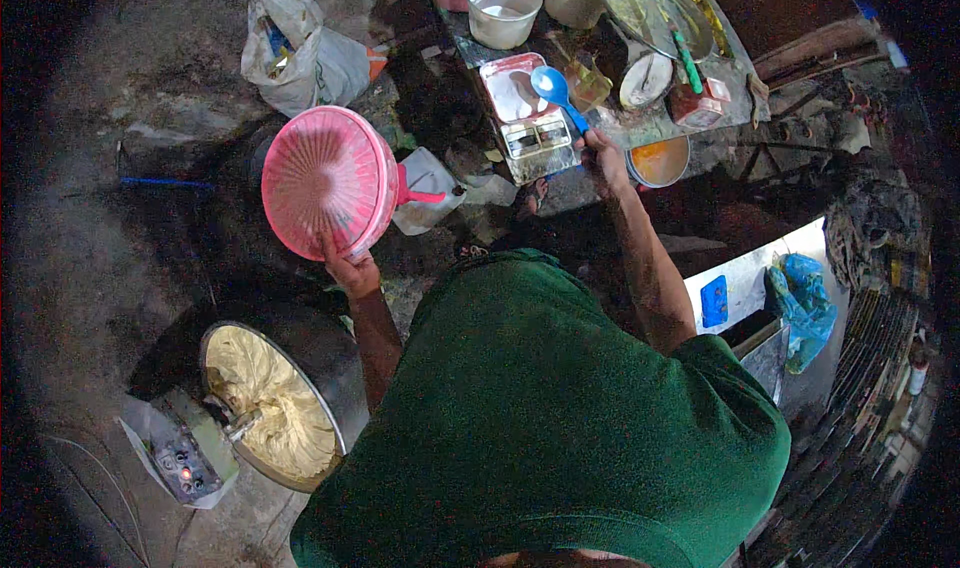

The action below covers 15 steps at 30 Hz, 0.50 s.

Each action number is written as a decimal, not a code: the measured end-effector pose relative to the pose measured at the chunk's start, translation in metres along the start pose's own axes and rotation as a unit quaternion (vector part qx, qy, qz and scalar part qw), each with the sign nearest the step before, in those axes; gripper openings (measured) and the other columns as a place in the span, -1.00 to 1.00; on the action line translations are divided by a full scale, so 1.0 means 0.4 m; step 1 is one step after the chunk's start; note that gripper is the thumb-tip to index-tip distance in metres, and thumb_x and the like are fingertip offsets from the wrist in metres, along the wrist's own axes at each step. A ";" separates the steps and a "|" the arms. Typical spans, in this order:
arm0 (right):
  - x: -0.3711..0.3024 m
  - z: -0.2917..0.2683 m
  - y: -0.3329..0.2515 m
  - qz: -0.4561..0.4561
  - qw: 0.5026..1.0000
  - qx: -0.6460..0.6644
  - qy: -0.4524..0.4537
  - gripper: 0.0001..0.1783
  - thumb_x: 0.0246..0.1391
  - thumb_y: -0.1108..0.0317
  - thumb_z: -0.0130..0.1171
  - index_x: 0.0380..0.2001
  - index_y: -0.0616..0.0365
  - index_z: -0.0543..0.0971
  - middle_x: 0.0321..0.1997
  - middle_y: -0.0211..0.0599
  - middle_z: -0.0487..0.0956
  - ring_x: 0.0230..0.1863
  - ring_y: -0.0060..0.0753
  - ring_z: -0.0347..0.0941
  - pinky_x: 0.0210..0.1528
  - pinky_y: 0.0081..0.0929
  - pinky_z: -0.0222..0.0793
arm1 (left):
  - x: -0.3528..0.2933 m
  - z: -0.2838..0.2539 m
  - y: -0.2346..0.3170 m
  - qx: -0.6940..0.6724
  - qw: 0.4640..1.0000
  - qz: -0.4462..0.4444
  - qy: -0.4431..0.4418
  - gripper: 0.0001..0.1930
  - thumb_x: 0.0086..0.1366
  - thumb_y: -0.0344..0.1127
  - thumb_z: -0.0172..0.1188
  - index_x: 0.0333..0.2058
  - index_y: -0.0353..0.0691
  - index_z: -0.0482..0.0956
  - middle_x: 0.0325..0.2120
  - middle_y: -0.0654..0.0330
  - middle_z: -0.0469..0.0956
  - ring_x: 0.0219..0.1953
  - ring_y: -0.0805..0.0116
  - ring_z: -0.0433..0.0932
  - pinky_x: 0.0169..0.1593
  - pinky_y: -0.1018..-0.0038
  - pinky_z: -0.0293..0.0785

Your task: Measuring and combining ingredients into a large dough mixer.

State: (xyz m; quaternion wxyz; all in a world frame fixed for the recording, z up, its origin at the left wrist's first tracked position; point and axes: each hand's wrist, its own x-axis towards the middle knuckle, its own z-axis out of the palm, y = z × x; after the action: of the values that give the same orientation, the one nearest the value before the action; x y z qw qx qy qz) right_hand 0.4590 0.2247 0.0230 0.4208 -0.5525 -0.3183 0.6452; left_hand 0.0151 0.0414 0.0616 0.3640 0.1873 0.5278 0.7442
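Observation:
My left hand grips the near edge of a pink, round plastic vessel. Its ribbed, domed face is dusted pale, and a pink handle juts from its right side. In my right hand is a blue spoon, its bowl holding white powder. The spoon's bowl hangs over a small weighing scale, beside a red-rimmed tray that carries white powder. Below and left of my left hand stands a metal mixer bowl with pale dough around its central tool.
On the table stand a white tub, a metal pan with a green-handled tool, and a small red box. An orange-filled bucket sits below its edge. A white sack rests on the floor at the far left.

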 end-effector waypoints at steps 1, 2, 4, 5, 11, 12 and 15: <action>0.009 0.003 -0.008 -0.013 0.999 -0.036 0.000 -0.81 0.25 0.25 -0.03 -0.38 0.05 0.51 -0.56 -0.61 0.40 -0.63 -0.72 0.13 -0.55 -0.70 0.06 | 0.005 -0.002 -0.002 -0.091 0.996 -0.024 0.000 -0.50 0.26 -0.31 0.06 0.16 -0.29 0.27 0.19 0.09 0.28 0.21 0.26 0.26 0.19 0.34 0.29; 0.017 0.005 -0.015 -0.011 0.999 -0.038 -0.005 -0.81 0.25 0.25 -0.03 -0.38 0.05 0.51 -0.56 -0.61 0.40 -0.63 -0.72 0.13 -0.55 -0.70 0.06 | 0.006 -0.002 -0.003 -0.182 0.982 -0.047 0.001 -0.53 0.29 -0.25 0.03 0.15 -0.28 0.30 0.17 0.11 0.30 0.18 0.27 0.31 0.15 0.36 0.34; 0.034 0.003 -0.026 -0.035 0.998 -0.053 -0.022 -0.76 0.25 0.21 -0.01 -0.44 0.04 0.54 -0.58 -0.63 0.41 -0.65 -0.74 0.13 -0.57 -0.68 0.05 | 0.002 -0.015 -0.018 -0.198 0.979 -0.043 0.013 -0.55 0.28 -0.24 0.05 0.12 -0.27 0.33 0.15 0.13 0.34 0.15 0.27 0.35 0.13 0.36 0.37; 0.049 0.004 -0.028 -0.032 0.998 -0.055 -0.025 -0.76 0.25 0.21 -0.01 -0.44 0.04 0.54 -0.58 -0.63 0.41 -0.65 -0.74 0.13 -0.57 -0.68 0.05 | -0.001 -0.023 -0.026 -0.214 0.976 -0.041 0.020 -0.56 0.28 -0.22 0.06 0.09 -0.25 0.36 0.12 0.14 0.37 0.11 0.27 0.39 0.11 0.35 0.39; 0.131 0.027 -0.036 -0.106 0.969 -0.221 0.031 -0.75 0.23 0.21 0.03 -0.24 0.13 0.57 -0.52 -0.58 0.49 -0.57 -0.74 0.25 -0.51 -0.66 0.15 | 0.042 -0.023 -0.049 -0.242 0.948 -0.143 0.147 -0.59 0.26 -0.16 0.09 0.03 -0.20 0.41 0.03 0.20 0.47 -0.04 0.32 0.50 -0.17 0.44 0.54; 0.137 0.034 -0.031 -0.173 0.956 -0.236 0.018 -0.73 0.24 0.20 0.02 -0.18 0.14 0.56 -0.51 -0.56 0.50 -0.56 -0.72 0.26 -0.50 -0.65 0.18 | 0.037 -0.031 -0.055 -0.240 0.949 -0.142 0.150 -0.59 0.26 -0.16 0.09 0.03 -0.20 0.41 0.03 0.20 0.47 -0.04 0.32 0.50 -0.17 0.44 0.54; 0.172 0.010 -0.008 -0.230 0.922 -0.310 0.019 -0.68 0.24 0.18 0.01 -0.09 0.15 0.53 -0.49 -0.53 0.52 -0.55 -0.69 0.28 -0.47 -0.63 0.23 | 0.024 -0.002 -0.063 -0.123 0.968 -0.117 0.187 -0.63 0.28 -0.17 0.06 0.01 -0.20 0.41 -0.06 0.23 0.50 -0.22 0.40 0.55 -0.44 0.57 0.51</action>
State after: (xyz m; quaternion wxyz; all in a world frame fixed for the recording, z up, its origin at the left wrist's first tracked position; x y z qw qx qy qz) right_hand 0.4533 0.2878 -0.0039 0.3711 -0.5794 -0.6126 0.3890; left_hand 0.0167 0.0524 0.0371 0.3638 -0.0647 0.5093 0.7772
